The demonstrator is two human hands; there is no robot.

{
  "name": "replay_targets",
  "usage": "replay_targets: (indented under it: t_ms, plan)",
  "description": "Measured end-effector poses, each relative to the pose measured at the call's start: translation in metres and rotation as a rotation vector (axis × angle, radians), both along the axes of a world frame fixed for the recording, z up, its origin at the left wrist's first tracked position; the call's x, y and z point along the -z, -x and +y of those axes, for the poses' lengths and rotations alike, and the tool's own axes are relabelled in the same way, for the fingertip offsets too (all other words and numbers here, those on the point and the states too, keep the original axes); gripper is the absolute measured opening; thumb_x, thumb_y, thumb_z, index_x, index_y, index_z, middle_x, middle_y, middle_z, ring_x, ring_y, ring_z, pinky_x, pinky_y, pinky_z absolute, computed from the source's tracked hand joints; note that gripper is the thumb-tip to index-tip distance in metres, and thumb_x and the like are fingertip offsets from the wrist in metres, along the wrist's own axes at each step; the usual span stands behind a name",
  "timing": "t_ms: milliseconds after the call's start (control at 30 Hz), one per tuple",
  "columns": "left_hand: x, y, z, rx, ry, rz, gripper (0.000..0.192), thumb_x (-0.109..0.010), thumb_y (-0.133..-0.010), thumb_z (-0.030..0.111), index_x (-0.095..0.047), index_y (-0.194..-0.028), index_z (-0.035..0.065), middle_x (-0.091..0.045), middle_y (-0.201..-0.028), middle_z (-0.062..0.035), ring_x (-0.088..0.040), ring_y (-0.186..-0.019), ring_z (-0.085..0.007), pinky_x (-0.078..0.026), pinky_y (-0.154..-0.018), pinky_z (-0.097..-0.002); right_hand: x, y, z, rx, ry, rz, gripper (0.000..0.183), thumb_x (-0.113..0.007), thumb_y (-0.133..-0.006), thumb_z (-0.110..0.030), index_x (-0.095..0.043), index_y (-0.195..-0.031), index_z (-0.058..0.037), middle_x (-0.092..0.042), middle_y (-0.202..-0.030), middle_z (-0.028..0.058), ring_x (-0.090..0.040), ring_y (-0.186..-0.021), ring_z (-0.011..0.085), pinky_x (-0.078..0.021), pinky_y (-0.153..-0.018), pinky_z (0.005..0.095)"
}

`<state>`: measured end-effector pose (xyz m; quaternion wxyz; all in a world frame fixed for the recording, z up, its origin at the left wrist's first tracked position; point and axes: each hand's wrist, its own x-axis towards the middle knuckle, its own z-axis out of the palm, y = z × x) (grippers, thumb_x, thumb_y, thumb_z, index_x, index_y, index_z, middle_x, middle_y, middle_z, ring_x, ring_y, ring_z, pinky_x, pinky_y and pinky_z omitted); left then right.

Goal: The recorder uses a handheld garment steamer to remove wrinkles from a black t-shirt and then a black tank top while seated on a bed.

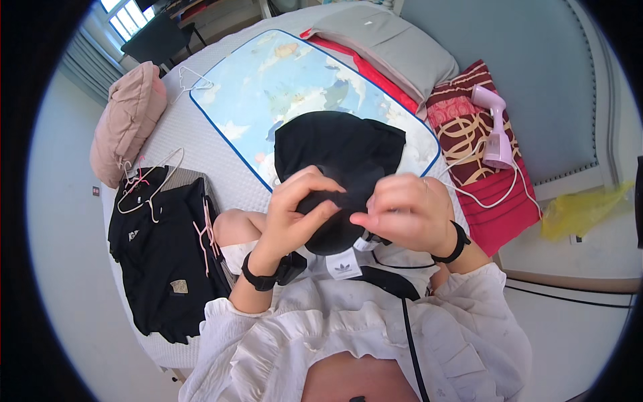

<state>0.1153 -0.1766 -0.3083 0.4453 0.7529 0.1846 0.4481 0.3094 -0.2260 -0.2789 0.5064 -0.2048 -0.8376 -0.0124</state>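
Observation:
A black cloth item (339, 138), perhaps a hat or a folded garment, spreads from my lap over the edge of a printed mat. Its lower end is rounded. My left hand (304, 206) is over its left side, thumb and forefinger slightly apart. On the other side my right hand (407, 211) has its fingers curled and is partly blurred. Whether either hand pinches the cloth is hard to see. A white tag (344, 265) with an Adidas logo lies below the cloth, and a smaller white label (365, 244) is under my right hand.
The cloud-printed mat (236, 125) lies on a white quilted bed. Black clothes (171, 261) and hangers (150, 201) are at left, near a pink cushion (130, 120). At right, a pink handheld steamer (497, 130) with a white cord rests on patterned bedding (454, 120); a grey pillow (387, 50) is behind.

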Motion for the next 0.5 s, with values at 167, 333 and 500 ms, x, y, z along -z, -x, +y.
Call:
replay_targets:
  t_ms: [167, 333, 500]
  plan:
    - [-0.004, -0.001, 0.000, -0.135, 0.063, -0.012, 0.014, -0.063, -0.070, 0.000, -0.059, -0.084, -0.0013, -0.057, -0.075, -0.0083, -0.054, -0.067, -0.0172, -0.041, -0.060, -0.0253, 0.011, 0.004, 0.001, 0.102, 0.487, 0.208, 0.028, -0.075, -0.066, -0.008, -0.058, -0.088, -0.0026, -0.054, -0.085, 0.0073, -0.054, -0.073, 0.0188, -0.0436, -0.060, 0.0278]
    - [-0.003, -0.001, 0.000, -0.120, -0.026, 0.030, 0.014, -0.064, -0.070, -0.001, -0.060, -0.084, -0.0013, -0.056, -0.074, -0.0081, -0.054, -0.066, -0.0167, -0.040, -0.059, -0.0254, 0.014, 0.008, -0.004, 0.118, 0.671, 0.283, 0.027, -0.074, -0.069, -0.010, -0.059, -0.089, -0.0005, -0.056, -0.083, 0.0081, -0.055, -0.069, 0.0177, -0.0441, -0.060, 0.0262]
    - [-0.005, -0.003, -0.001, -0.127, -0.053, 0.050, 0.015, -0.064, -0.070, -0.001, -0.060, -0.085, -0.0013, -0.057, -0.074, -0.0080, -0.053, -0.066, -0.0166, -0.040, -0.058, -0.0254, 0.014, 0.011, -0.003, 0.206, 0.548, 0.227, 0.020, -0.069, -0.067, -0.001, -0.060, -0.086, 0.0002, -0.059, -0.075, 0.0083, -0.057, -0.064, 0.0174, -0.0449, -0.059, 0.0262]
